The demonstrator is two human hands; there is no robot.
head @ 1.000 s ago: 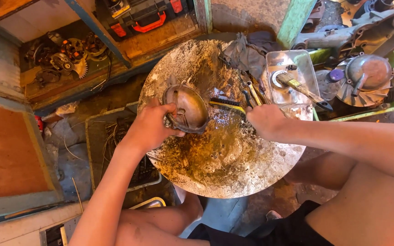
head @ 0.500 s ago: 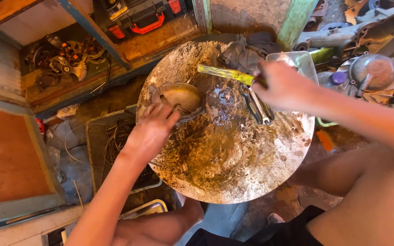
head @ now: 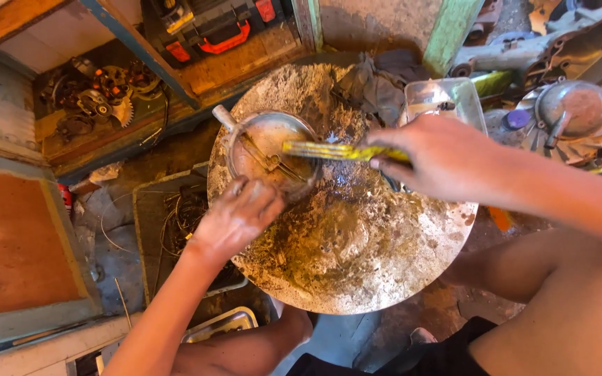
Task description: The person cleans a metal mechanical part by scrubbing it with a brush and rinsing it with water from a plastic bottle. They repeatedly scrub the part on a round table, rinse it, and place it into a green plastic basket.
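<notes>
The round metal engine cover sits hollow side up on the upper left part of the grimy round metal tray, with a stub projecting from its upper-left rim. Judge it rigid and moderately heavy, and slippery where the oily film coats it. Take hold at the rim, not the wet inner face.

Your left hand is curled at the cover's near rim, fingertips touching the edge. Whether the fingers close fully round it cannot be told.

Your right hand is closed on the yellow-handled brush, which lies level across the cover's right half, its tip over the bowl.

Beyond the right hand stand a clear plastic tub and a grey rag. A finned engine casing lies further right.
</notes>
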